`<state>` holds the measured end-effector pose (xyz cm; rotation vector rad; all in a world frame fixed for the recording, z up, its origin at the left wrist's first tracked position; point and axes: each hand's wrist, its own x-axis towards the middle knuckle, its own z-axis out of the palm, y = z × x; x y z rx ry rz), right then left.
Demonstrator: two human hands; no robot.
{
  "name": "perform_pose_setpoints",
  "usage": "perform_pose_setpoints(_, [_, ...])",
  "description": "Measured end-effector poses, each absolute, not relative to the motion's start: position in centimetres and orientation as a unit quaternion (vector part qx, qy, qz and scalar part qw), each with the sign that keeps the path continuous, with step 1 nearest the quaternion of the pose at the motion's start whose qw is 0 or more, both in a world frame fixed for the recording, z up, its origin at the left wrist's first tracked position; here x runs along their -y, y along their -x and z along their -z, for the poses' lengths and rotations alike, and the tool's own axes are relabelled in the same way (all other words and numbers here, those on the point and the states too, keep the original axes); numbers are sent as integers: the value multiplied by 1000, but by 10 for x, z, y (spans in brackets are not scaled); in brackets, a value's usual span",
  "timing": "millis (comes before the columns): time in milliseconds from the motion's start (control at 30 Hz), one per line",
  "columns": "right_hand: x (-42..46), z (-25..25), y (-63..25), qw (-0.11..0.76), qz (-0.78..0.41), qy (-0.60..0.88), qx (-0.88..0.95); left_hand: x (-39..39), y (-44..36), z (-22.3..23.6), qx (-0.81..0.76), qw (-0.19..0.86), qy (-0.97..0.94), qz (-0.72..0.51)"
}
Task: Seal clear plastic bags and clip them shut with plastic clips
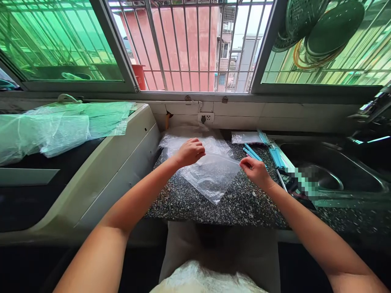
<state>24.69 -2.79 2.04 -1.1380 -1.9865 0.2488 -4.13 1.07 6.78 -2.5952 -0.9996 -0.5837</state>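
From where I stand, the person has both bare hands over the speckled dark counter (189,207), a clear plastic bag (215,183) stretched between them. The left hand (187,154) is closed, its fingertips pinching the bag's upper edge at 1 end; the right hand (256,173) pinches the other end between thumb and fingers. The bag hangs down from that edge and narrows to a corner pointing toward the person, just above or on the counter; I can't tell which. Right behind it, more clear plastic (210,142) lies spread in a loose, crinkled heap, reaching back toward the wall socket (206,118). Beyond the right hand lie some slim blue strips (253,152), with a flat clear packet (246,137) behind them and another blue bundle (276,157) beside the sink (363,179). A dark object (288,181) near the right wrist is partly blurred out. Over on the left, a thin plastic sheet (67,130) drapes across a pale-sided unit (122,171). Past the window bars (198,71) rises a pink wall (186,44), and 2 or more green baskets (336,28) hang at upper right.
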Motion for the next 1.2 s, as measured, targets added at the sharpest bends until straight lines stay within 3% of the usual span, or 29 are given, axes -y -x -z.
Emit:
perform_pose_setpoints(233, [21, -35, -230, 315, -7, 453, 834, -4, 21, -76, 318, 139, 922, 172])
perform_pose_setpoints(433, [18, -50, -198, 293, 14, 420, 859, 3, 2, -81, 307, 100, 926, 198])
perform_pose_setpoints(533, [19, -53, -192, 301, 3, 417, 858, 4, 3, -74, 315, 21, 909, 272])
perform_pose_setpoints(633, [20, -55, -194, 322, -24, 403, 857, 5, 11, -62, 353, -113, 842, 391])
perform_pose_setpoints(733, [21, -58, -197, 339, -51, 395, 852, 5, 17, -49, 382, -240, 781, 433])
perform_pose_setpoints(1200, [15, -62, -200, 402, -142, 416, 803, 9, 20, -27, 395, -386, 702, 450])
